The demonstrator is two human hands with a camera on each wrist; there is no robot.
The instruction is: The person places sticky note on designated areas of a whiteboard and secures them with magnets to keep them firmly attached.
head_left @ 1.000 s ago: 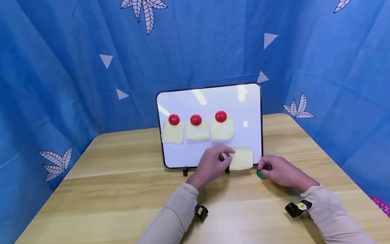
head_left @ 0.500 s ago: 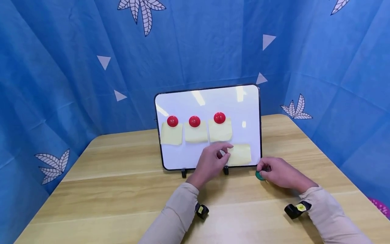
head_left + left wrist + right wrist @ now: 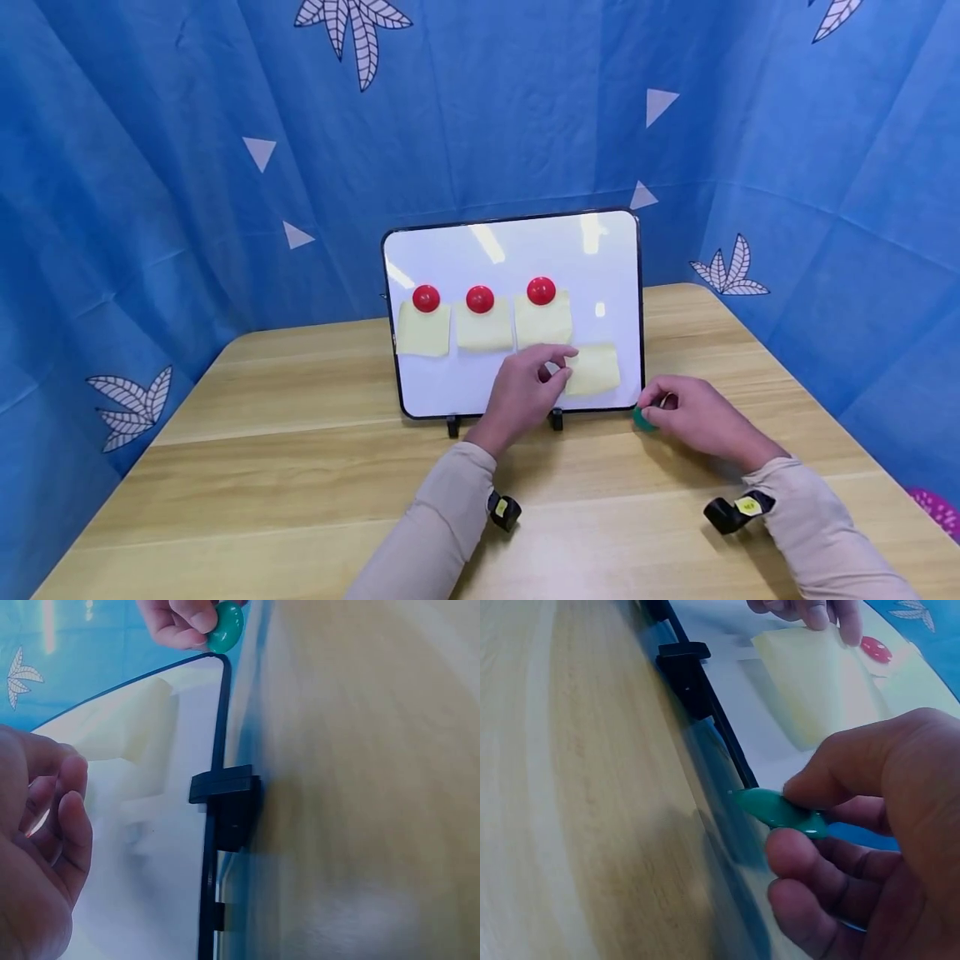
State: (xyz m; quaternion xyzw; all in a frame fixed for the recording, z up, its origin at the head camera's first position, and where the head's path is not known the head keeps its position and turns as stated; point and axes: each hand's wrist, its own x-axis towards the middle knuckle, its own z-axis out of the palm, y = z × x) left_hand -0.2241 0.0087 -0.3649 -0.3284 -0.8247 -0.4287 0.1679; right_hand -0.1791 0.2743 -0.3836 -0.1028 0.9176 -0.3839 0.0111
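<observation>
My left hand (image 3: 525, 383) pinches the left edge of a pale yellow sticky note (image 3: 595, 370) between thumb and forefinger, in front of the whiteboard's lower right. In the right wrist view that sticky note (image 3: 821, 682) stands a little off the board, casting a shadow. My right hand (image 3: 697, 417) is beside the board's lower right corner. Its thumb and fingers pinch a round green magnet (image 3: 780, 810), which also shows as a green disc (image 3: 226, 628) in the left wrist view. On the whiteboard (image 3: 517, 246), three red magnets (image 3: 541, 291) sit at the top of three more yellow notes (image 3: 423, 329).
The whiteboard leans upright in black stand feet (image 3: 557, 418) on a wooden table (image 3: 300, 467). A blue patterned curtain (image 3: 487, 108) hangs behind and along both sides. Each wrist carries a small black camera (image 3: 726, 517).
My left hand has raised the sticky note from the board's bottom edge to higher up in front of it. My right hand, with the green magnet, has risen slightly.
</observation>
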